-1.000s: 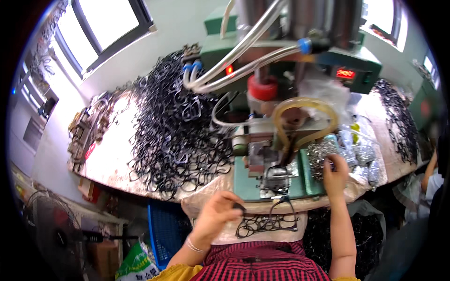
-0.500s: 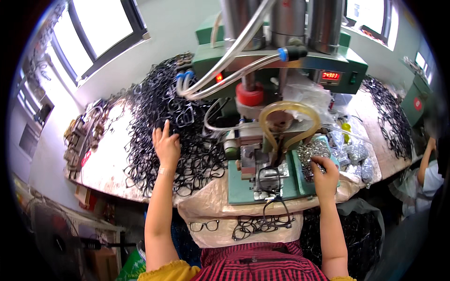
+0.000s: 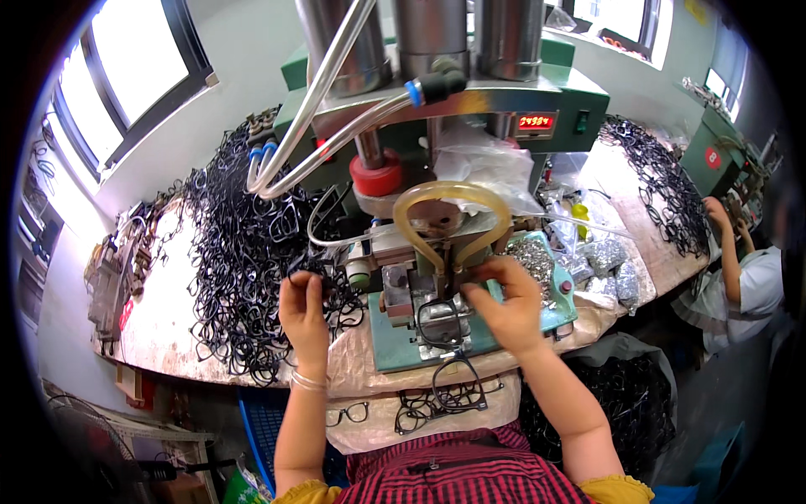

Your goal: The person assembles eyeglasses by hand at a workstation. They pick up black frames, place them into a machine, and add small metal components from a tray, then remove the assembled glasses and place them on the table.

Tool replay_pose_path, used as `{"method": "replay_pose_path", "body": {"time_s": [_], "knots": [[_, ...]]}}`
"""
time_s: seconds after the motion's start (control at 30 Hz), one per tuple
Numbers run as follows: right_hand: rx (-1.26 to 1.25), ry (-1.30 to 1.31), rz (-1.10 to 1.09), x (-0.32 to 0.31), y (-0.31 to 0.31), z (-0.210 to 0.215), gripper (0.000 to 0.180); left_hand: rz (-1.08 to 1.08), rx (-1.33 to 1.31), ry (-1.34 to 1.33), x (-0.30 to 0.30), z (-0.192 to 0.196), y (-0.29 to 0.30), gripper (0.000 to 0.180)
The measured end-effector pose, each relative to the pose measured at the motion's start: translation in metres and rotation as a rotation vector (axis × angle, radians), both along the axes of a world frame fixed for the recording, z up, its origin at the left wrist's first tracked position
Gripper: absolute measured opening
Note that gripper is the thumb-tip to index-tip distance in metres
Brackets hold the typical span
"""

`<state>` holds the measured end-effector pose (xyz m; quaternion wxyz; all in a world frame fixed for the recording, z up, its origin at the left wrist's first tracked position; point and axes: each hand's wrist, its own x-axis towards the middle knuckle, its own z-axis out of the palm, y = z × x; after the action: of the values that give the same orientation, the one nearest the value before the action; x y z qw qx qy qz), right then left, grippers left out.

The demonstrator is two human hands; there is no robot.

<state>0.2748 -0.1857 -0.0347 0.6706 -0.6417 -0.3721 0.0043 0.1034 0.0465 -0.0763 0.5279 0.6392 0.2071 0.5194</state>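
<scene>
My left hand [image 3: 306, 323] is raised at the near edge of a heap of black eyeglass frames [image 3: 243, 277], its thumb and fingers pinched on a dark piece that looks like one of those frames. My right hand [image 3: 512, 311] reaches into the metal fixture [image 3: 395, 290] of a green press, fingertips together beside a curved amber tube [image 3: 451, 191]. Whatever those fingertips hold is too small to make out. A black eyeglass frame [image 3: 458, 384] sits at the fixture's front, one rim hanging over the edge of the green base [image 3: 395, 357].
Right of the fixture lies a teal tray [image 3: 561, 312] of small metal parts, with bagged parts [image 3: 603, 256] beyond. Several glasses [image 3: 411, 412] rest on the cloth before me. Steel cylinders [image 3: 432, 38] and clear hoses [image 3: 336, 76] rise overhead. Another person [image 3: 747, 286] works at far right.
My view has swung right. The left hand has closed and drawn back from the heap toward the press. My right hand has gone from the tray of parts to the fixture.
</scene>
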Motion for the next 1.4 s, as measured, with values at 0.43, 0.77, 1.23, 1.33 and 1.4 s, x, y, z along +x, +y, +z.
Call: {"method": "replay_pose_path", "body": {"time_s": [0.43,0.77,1.23,1.33,1.4], "knots": [[0.276,0.466,0.213,-0.02,0.016,0.003,0.049,-0.117,0.564,-0.178,-0.001,0.102,-0.073,0.009],[-0.248,-0.287,-0.059,0.015,-0.025,-0.003,0.033,-0.405,0.875,0.106,0.005,0.082,-0.094,0.019],[-0.649,-0.569,-0.518,0.075,0.008,-0.069,0.02,-0.368,1.026,0.115,0.017,0.052,-0.108,0.028],[-0.674,-0.667,-0.548,0.072,-0.002,-0.067,0.024,-0.172,1.02,0.297,-0.031,0.042,-0.114,0.031],[-0.551,-0.6,-0.602,0.062,-0.031,-0.077,0.021,0.102,1.011,0.405,-0.076,0.029,-0.1,0.027]]}}
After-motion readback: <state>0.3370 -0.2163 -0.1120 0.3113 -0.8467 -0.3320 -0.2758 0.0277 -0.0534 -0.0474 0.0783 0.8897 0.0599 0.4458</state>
